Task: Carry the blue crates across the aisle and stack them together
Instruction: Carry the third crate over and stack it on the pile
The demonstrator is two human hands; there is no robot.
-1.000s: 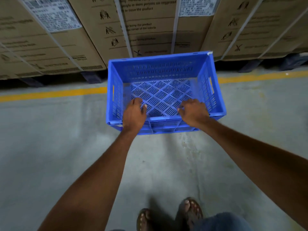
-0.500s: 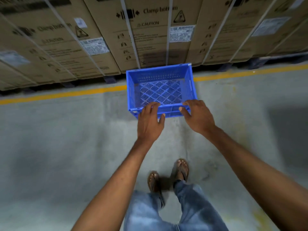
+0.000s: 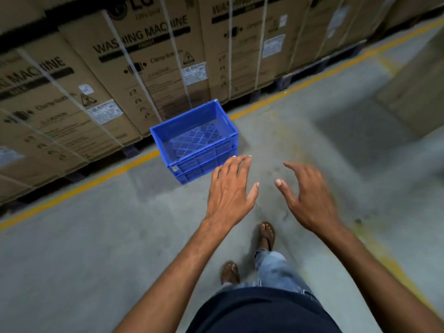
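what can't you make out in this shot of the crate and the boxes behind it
Head view only:
- blue crate: one crate or a nested stack, unclear; its far outer side faces away.
- cardboard boxes: label print too small and blurred.
- right hand: motion-blurred fingers.
- left hand: palm faces away.

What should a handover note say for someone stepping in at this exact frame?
Left hand: open, empty, clear of the crates.
Right hand: open, empty, fingers spread.
Blue crates: on the floor by the yellow line, in front of the washing machine cartons; they look like two nested together.
Done: this stack is set down.
Left: fetch any further crates; none show here.
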